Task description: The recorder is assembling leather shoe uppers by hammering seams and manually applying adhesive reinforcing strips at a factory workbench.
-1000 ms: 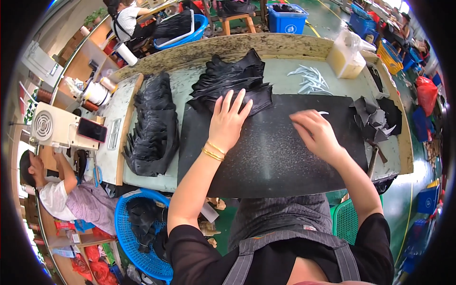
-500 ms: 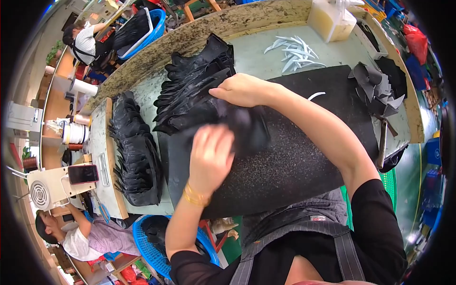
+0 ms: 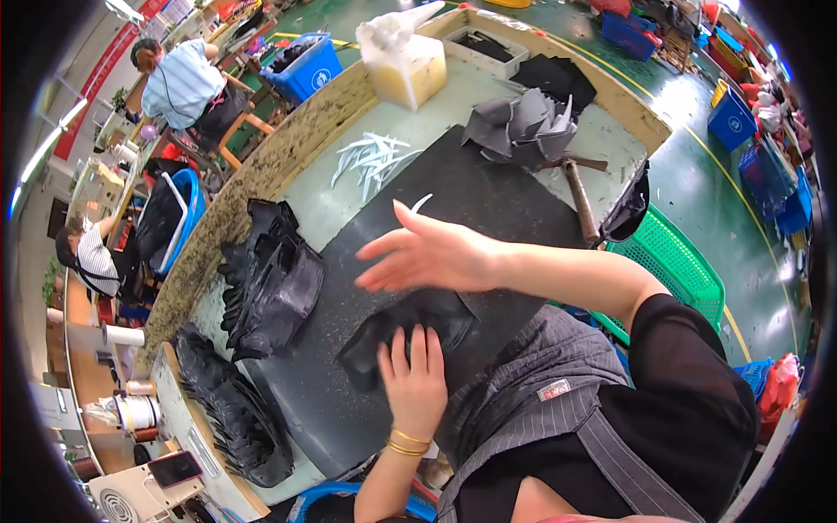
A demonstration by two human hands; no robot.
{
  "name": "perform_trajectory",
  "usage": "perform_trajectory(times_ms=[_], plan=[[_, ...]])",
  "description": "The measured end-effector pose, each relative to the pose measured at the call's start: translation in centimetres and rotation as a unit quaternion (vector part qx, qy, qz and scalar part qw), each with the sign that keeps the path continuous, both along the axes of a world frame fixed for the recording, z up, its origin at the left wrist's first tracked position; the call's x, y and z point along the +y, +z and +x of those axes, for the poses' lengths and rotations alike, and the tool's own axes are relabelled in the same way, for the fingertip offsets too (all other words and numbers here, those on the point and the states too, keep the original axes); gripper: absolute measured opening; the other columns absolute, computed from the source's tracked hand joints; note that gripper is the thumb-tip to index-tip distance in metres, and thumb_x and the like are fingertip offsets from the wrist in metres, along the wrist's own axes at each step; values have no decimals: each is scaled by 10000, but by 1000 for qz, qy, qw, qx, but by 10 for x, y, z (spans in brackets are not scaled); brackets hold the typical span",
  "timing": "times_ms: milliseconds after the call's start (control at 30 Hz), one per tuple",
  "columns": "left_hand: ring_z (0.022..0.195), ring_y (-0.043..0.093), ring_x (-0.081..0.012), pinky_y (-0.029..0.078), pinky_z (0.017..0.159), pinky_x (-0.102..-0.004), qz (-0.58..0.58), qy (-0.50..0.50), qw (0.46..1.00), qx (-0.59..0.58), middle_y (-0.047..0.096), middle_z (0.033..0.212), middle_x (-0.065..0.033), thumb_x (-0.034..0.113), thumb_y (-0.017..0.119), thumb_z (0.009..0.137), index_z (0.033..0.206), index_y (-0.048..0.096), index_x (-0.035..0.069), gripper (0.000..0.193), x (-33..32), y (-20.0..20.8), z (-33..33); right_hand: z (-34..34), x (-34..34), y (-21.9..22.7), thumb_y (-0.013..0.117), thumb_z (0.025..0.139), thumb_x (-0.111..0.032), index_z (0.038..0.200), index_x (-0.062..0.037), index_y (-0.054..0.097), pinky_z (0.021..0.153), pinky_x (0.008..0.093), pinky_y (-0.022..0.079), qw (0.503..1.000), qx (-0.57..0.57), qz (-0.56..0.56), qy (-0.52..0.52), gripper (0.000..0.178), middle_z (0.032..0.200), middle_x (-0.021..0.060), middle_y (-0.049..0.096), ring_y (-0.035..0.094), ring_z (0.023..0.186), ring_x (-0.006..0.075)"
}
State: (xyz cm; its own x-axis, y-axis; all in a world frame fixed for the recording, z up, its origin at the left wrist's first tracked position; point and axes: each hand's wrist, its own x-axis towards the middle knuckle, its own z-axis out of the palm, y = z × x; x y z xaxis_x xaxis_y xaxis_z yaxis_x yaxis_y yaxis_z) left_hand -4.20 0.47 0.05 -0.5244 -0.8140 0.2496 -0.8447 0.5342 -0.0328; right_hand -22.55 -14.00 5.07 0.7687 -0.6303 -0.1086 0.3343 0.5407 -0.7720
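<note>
Since half a second ago your right hand (image 3: 427,257) has lifted off the dark piece and swung out above the black mat (image 3: 488,200), while your left hand (image 3: 414,379) has slid down to press on that piece alone; the view has also tilted, so the counter (image 3: 349,148) now runs diagonally. Your left hand lies flat, fingers spread, pinning the black leather piece (image 3: 410,327) to the mat near your body, which looks meant to keep it from shifting. Your right hand is open and empty, palm down, fingers extended, hovering clear of everything. The stack of black pieces (image 3: 270,288) sits just to your left of the pinned one, within easy reach, and a second row of them (image 3: 235,414) lies farther left along the counter's edge. Well apart, at the far end of the mat, rest a heap of grey folded pieces (image 3: 523,126) and a hammer (image 3: 580,196), with white strips (image 3: 370,157) scattered on the bare counter and a yellowish container (image 3: 405,65) beyond them.
</note>
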Motion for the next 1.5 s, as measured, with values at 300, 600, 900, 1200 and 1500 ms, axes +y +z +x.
perform_trajectory(times_ms=[300,600,900,1200,1500], plan=[[1147,557,-360,431,1001,-477,-32,-14,983,179,630,1200,-144,296,763,827,1121,685,17,412,-20,53,-52,-175,-100,-7,782,804,-416,1132,-9,589,745,432,519,403,629,-501,-435,558,867,174,668,657,829,350],[1210,546,-372,482,1000,-418,-45,-124,949,285,569,1273,-215,60,687,842,1221,578,-55,411,-170,15,-151,-165,-80,-6,771,776,-62,1140,-59,583,643,282,455,689,482,-423,-337,410,771,7,580,547,699,101],[1311,464,-425,447,1047,-441,136,-132,923,335,506,1350,-295,274,807,781,1283,482,-114,713,-161,20,-164,-159,-28,12,637,896,56,1278,-77,540,803,246,513,778,279,-438,-353,416,1130,47,612,599,1013,119],[1084,624,-179,500,968,-331,415,94,441,790,613,1206,-128,141,540,1032,1407,412,12,417,-2,41,-95,-107,96,-22,847,762,-271,1286,15,553,850,363,508,804,238,-515,-174,665,1115,142,635,622,993,246],[873,700,-158,568,768,-292,492,129,539,671,710,995,-109,65,635,963,1193,554,-5,253,69,31,-31,-61,123,-16,702,917,-80,978,-33,602,690,245,468,972,161,-157,-65,126,826,-3,614,580,781,59]])
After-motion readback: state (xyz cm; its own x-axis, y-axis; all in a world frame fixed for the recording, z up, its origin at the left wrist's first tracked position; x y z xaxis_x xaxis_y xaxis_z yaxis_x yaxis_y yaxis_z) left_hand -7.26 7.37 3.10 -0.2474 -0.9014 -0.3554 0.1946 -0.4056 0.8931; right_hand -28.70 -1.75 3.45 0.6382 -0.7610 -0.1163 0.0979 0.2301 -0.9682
